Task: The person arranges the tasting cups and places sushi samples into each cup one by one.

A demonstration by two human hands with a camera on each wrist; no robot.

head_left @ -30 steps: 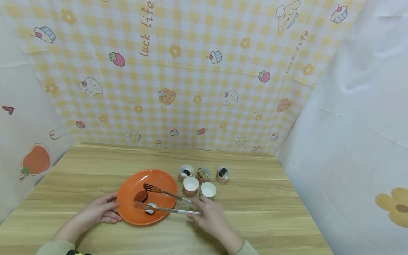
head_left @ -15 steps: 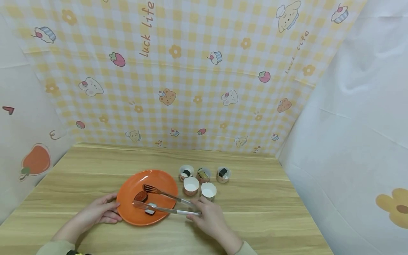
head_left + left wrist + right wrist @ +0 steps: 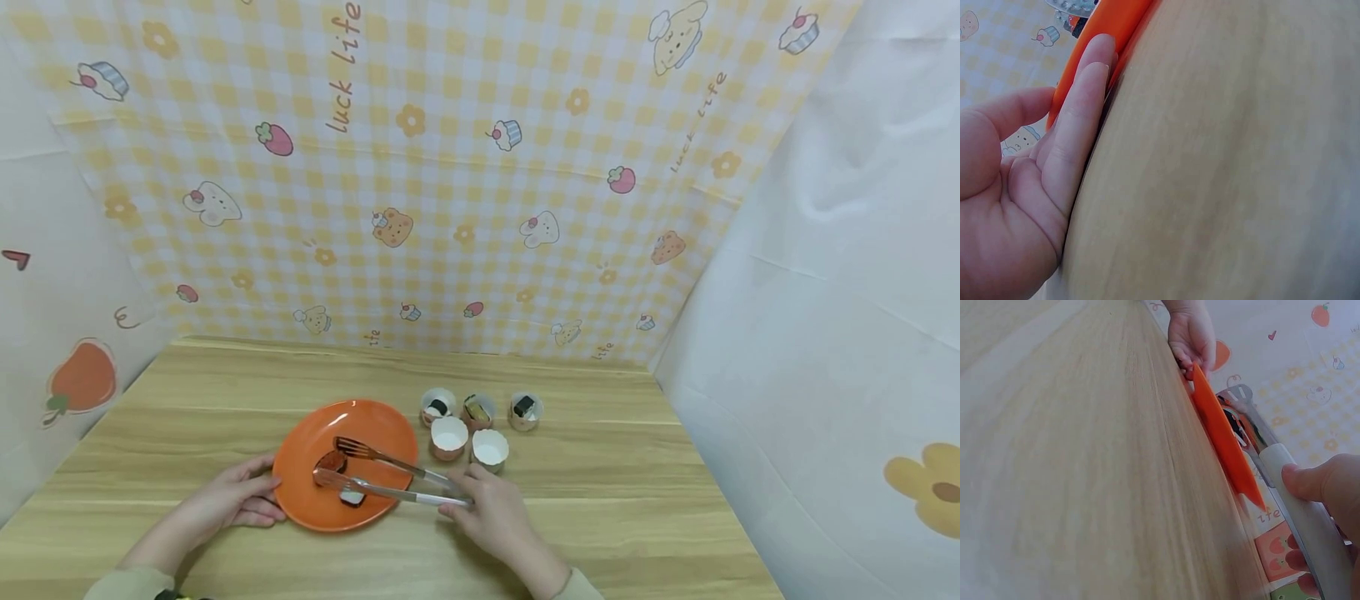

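My left hand holds the left rim of an orange plate, its thumb on the rim and its fingers under the edge, as the left wrist view shows. My right hand grips the white handles of metal serving tongs. The slotted tong heads reach over the plate, spread apart. Between them lies a sushi piece with a reddish top; whether the tongs touch it is unclear. Beside the near tong arm is a white-and-black sushi piece, partly covered by that arm.
Paper cups stand behind and right of the plate. Sushi pieces sit in the back left cup, back middle cup and right cup. No contents show in two front cups, one pinkish, one greenish. A patterned cloth hangs behind.
The tong heads have come slightly closer together around the reddish sushi piece. The white-and-black piece appears slightly nearer and further left. Both hands stay almost where they were.
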